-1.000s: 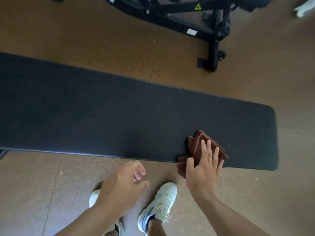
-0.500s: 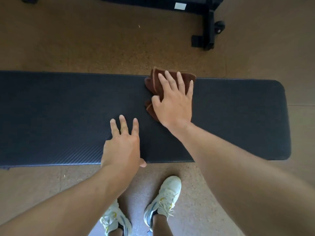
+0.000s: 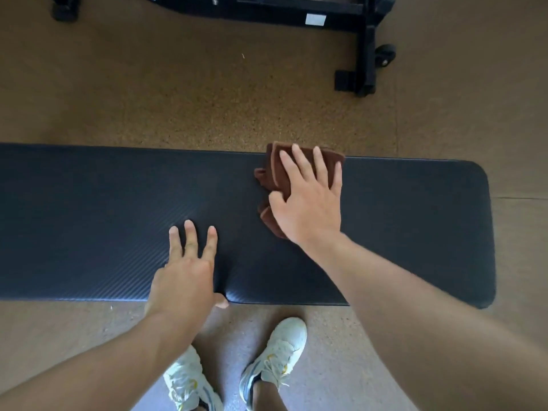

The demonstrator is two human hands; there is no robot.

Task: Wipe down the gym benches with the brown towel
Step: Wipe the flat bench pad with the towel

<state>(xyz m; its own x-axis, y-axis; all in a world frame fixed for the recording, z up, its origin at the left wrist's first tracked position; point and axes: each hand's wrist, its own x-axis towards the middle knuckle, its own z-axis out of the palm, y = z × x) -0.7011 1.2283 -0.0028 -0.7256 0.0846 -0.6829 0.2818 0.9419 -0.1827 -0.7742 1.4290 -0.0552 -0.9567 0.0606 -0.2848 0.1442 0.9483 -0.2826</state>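
Head view looks straight down on a long dark bench pad (image 3: 89,221) that runs across the picture from 9 o'clock to 3 o'clock, over a brown speckled floor (image 3: 184,108). At the left of centre, the left hand (image 3: 185,274) rests flat on the pad close to its near edge; three fingers are straight and a little spread, pointing to 12 o'clock, and the thumb tip shows past the near edge at 5 o'clock of the hand. To the right of it, at about 1 o'clock from the left hand, the brown towel (image 3: 274,170) lies folded on the far edge of the pad. The right hand (image 3: 308,206) presses on the towel with straight, spread fingers, and the thumb lies on the cloth at the 9 o'clock side. At 6 o'clock, two white sneakers (image 3: 284,348) stand on the floor just beside the bench. At 1 o'clock, well apart, a black metal frame (image 3: 367,54) with a small wheel stands on the floor
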